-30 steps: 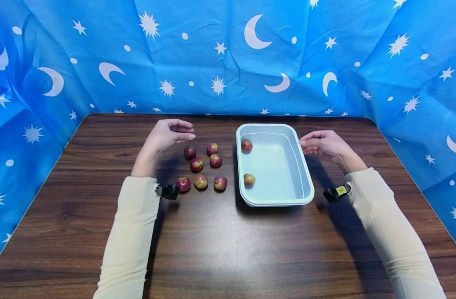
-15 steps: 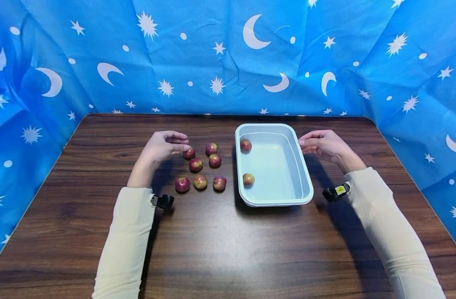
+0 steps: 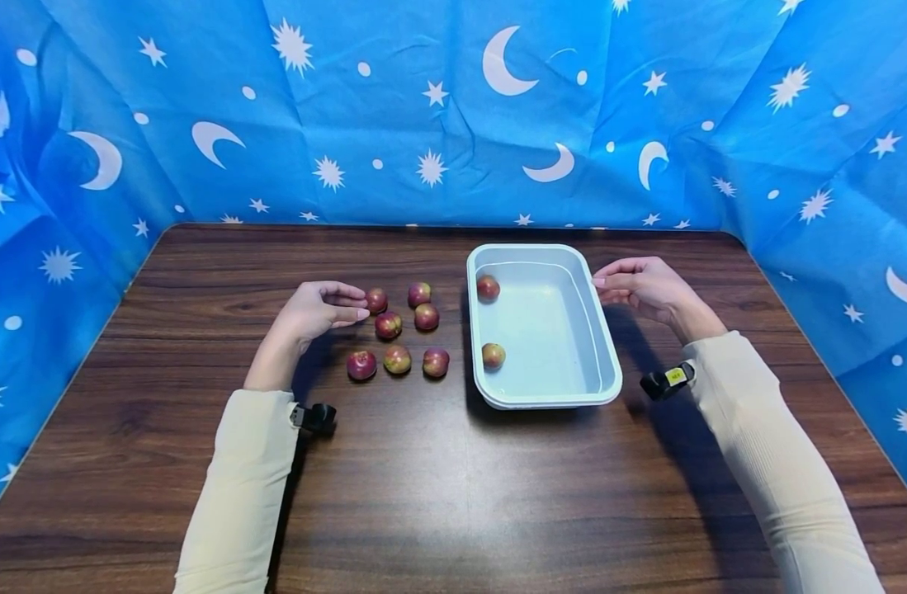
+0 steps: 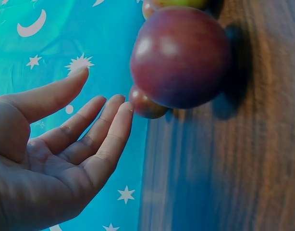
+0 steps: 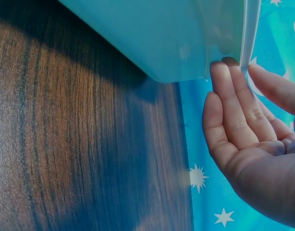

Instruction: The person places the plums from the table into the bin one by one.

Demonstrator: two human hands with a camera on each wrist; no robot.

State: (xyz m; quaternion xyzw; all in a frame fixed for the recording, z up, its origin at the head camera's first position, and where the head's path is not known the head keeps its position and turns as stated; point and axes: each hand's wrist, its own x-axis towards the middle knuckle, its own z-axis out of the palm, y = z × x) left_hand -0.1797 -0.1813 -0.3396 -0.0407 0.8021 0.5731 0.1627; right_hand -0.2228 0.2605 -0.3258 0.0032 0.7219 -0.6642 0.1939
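My left hand (image 3: 322, 310) hovers at the left of a loose group of plums, its fingertips right by the far-left dark red plum (image 3: 376, 300). Thumb and fingers are spread apart with nothing between them in the left wrist view, where a large dark plum (image 4: 181, 57) is close to the camera. On the right, a white plastic tub (image 3: 609, 363) stands with two plums inside, one being a yellowish-red plum (image 3: 493, 355). My right hand (image 3: 642, 287) pinches the tub's right rim, thumb at the lip and fingers beneath it against the outer wall (image 5: 152, 33).
Other red-and-green plums lie between the left hand and the tub, including a front-row plum (image 3: 436, 363). All rest on a dark wood-grain table (image 3: 453, 495). A blue cloth (image 3: 423, 107) with moons and stars hangs behind and at both sides.
My left hand has come down and toward me, leftward, to beside the far-left plum. The right hand stays at the tub's rim; the plums and tub hold their places.
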